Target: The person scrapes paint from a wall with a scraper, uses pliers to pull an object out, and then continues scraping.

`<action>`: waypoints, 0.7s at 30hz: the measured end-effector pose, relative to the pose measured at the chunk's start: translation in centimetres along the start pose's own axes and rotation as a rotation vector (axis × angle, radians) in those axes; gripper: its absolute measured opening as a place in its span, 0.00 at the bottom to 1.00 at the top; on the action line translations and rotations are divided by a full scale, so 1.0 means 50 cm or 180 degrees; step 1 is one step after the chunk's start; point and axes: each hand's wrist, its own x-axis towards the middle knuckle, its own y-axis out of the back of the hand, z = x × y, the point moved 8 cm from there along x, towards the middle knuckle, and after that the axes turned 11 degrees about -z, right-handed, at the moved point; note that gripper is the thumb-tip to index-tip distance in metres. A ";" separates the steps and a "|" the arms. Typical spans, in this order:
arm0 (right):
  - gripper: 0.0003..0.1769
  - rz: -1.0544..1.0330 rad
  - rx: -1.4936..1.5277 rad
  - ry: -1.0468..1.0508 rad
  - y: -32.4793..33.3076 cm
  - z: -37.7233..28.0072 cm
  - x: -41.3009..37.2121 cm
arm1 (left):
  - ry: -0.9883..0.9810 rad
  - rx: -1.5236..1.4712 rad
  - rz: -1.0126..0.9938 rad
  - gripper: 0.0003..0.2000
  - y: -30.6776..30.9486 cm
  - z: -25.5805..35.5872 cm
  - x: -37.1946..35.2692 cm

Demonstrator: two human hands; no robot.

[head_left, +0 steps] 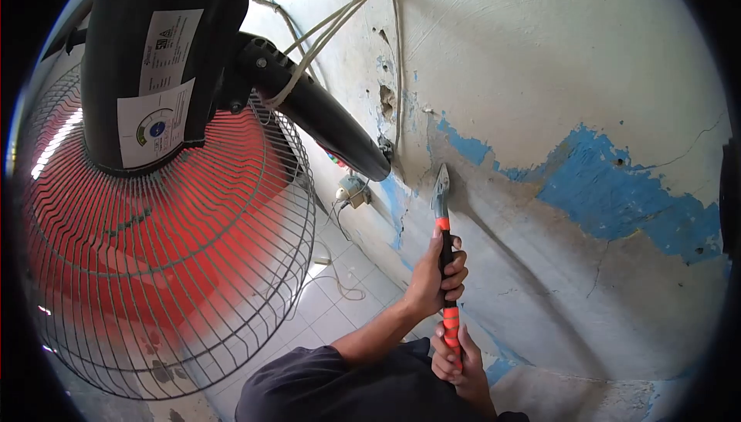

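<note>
Both hands are closed round a long tool with a black and orange handle [451, 315] and a narrow grey metal head [441, 193]. My left hand [437, 277] grips the black part, just below the head, with its thumb along the handle. Lower down, my right hand [461, 360] wraps the orange striped end. The head points up, its tip right by the bare grey plaster of the wall [494, 221]. Ragged blue paint [610, 190] shows on the wall to the right of the tip.
A large black fan [166, 59] with a wire guard [224, 267] and red blades fills the left side. Its dark pole [332, 128] reaches toward the wall. Cables [397, 59] hang from a nail above a socket box [353, 190]. Pale floor tiles [340, 310] lie below.
</note>
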 end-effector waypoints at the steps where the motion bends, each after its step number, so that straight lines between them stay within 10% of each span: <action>1: 0.25 0.0041 -0.0045 -0.0028 0.002 -0.002 0.003 | -0.0018 0.0021 0.0018 0.21 0.001 0.002 0.000; 21: 0.26 0.0449 -0.0696 -0.0208 -0.014 0.020 0.028 | 0.0173 0.0243 0.0126 0.21 -0.003 0.017 -0.018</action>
